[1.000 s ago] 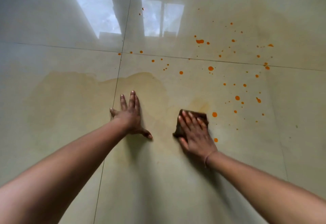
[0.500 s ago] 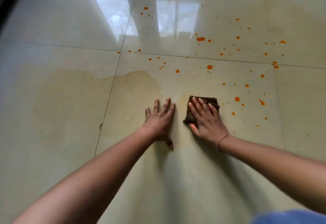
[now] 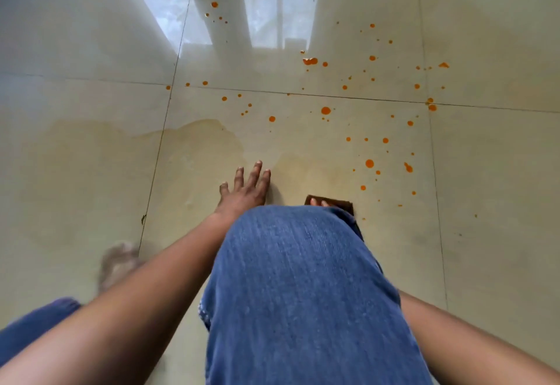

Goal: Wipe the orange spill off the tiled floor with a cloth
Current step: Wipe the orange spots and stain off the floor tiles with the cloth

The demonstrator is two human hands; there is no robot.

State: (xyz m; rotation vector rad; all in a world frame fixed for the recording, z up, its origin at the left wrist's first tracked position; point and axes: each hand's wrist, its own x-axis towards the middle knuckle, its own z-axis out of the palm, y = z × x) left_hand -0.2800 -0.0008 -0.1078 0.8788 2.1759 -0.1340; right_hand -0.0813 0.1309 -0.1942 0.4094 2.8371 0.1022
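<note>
Orange drops [image 3: 325,110] are scattered over the glossy beige tiled floor [image 3: 497,172], mostly ahead and to the right. A pale orange smear [image 3: 91,154] spreads across the tiles to the left. My left hand [image 3: 247,187] lies flat on the floor with its fingers spread, holding nothing. A dark brown cloth [image 3: 341,204] lies on the tile to its right. Only the fingertips of my right hand [image 3: 318,202] show, resting on the cloth's far edge. My raised knee hides the rest of that hand and most of the cloth.
My knee in blue jeans [image 3: 303,287] fills the middle of the view. A blurred bare foot [image 3: 118,263] stands on the floor at the lower left, with more denim [image 3: 33,327] below it. Dark grout lines [image 3: 154,169] cross the floor. Window reflections [image 3: 272,12] shine at the top.
The view has tipped down and my knee has come up in front of the right hand and cloth. My left hand has shifted right, closer to the cloth.
</note>
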